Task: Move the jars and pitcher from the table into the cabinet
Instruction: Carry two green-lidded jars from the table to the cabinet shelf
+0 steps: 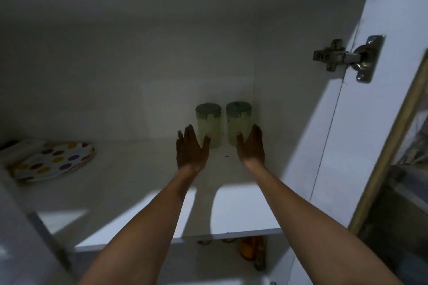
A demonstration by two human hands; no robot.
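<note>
Two pale green jars with darker green lids stand upright side by side at the back right of the white cabinet shelf (139, 192). My left hand (191, 149) is spread open just in front of the left jar (209, 122), its thumb tip against the jar's lower side. My right hand (251, 148) is open in front of the right jar (238, 120), thumb touching its lower part. Neither hand wraps a jar. No pitcher is in view.
A plate with coloured dots (54, 161) lies at the shelf's left end. The cabinet's right wall carries a metal hinge (347, 56), with the open door (382, 134) beyond. Orange items (251, 247) sit on a lower shelf.
</note>
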